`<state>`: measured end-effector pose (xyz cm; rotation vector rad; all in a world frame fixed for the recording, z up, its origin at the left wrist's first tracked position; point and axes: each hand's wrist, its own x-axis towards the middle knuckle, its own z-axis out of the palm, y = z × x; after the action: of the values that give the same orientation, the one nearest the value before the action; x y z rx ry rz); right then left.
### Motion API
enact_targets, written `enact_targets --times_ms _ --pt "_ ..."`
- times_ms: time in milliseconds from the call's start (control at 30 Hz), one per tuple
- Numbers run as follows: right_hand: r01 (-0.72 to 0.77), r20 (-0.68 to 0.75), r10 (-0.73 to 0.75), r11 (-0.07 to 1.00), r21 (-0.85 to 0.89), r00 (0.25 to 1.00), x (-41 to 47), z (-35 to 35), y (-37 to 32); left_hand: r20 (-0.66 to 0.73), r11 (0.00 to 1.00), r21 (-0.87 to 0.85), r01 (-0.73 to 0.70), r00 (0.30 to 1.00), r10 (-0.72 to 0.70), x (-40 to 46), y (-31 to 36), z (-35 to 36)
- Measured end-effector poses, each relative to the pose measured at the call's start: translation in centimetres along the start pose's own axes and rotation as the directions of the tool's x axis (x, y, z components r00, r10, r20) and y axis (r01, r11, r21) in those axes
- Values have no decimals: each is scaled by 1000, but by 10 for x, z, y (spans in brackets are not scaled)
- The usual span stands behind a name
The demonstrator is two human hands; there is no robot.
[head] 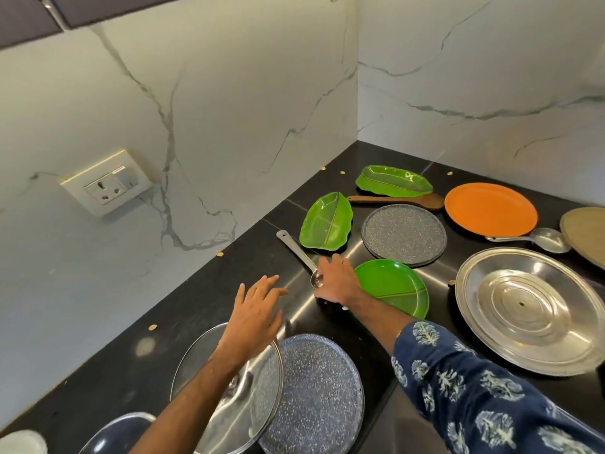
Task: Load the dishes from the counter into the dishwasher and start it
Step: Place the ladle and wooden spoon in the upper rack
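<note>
Dishes lie spread over a black counter (203,309). My right hand (337,280) rests on the bowl end of a steel ladle (296,250), fingers bent over it beside a round green plate (396,286). My left hand (255,312) hovers open above the counter, just past a glass lid (235,398) and a speckled grey plate (320,394). Two green leaf-shaped dishes (327,221) (394,180), a wooden spoon (399,199), a second speckled plate (404,234), an orange plate (489,209), a steel spoon (537,239) and a large steel plate (530,309) lie further right.
Marble walls meet in a corner behind the counter, with a wall socket (106,183) on the left. A dark bowl (111,437) and a white object (19,442) sit at the bottom left. A tan dish (586,234) shows at the right edge. Small crumbs dot the counter.
</note>
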<state>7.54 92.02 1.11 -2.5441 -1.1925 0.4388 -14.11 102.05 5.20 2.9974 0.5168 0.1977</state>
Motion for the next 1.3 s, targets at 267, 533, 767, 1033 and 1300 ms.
enact_targets --times_ms 267,533,767,1033,1300 --pt "125 -152 -85 953 276 985 -77 -39 9 56 984 -125 -127 989 135 32 18 2" --pt "-5 34 -26 715 699 999 -211 -141 85 140 936 -225 -271 941 307 75 103 -16" --pt "153 -119 290 -99 983 950 -260 -169 164 238 667 -737 -114 879 413 97 216 -23" --pt "120 -104 381 -19 993 919 -273 -187 204 201 532 -847 -18 915 351 95 372 -2" --pt "-48 -7 440 113 992 898 -248 -197 246 230 689 -724 -35 929 289 137 334 6"
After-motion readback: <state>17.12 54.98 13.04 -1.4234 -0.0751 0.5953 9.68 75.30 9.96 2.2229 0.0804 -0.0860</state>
